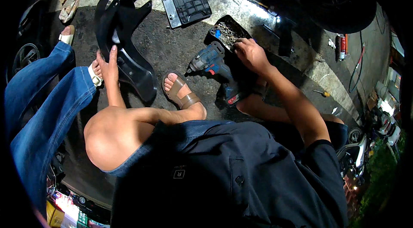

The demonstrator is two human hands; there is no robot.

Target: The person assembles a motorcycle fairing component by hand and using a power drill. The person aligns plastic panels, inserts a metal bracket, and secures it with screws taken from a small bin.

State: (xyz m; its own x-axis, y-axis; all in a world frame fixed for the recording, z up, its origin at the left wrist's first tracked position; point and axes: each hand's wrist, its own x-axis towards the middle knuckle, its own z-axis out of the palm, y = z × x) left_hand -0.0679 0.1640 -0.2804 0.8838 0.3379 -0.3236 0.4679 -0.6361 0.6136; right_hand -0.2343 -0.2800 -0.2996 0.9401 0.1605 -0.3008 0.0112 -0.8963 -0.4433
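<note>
The left hand [109, 66] is at the left edge of a long black plastic panel [137, 73], which lies on the ground ahead of the left knee. Its thumb rests on the panel's upper face and the other fingers go to the near side of that edge, so the panel's edge sits between them; how firmly they pinch it, I cannot tell.

The right hand [253, 56] reaches to a black box [242, 26] of small screws [231, 31]. Its fingers are bent and close together, tips at the right side of the screws; I cannot tell whether they hold one. A blue piece [217, 34] lies at the box's left end.

A cordless drill [209, 61] lies just beside the box, between the two hands, near the sandal [176, 88]. A ribbed black plate [193, 9] lies beyond.
</note>
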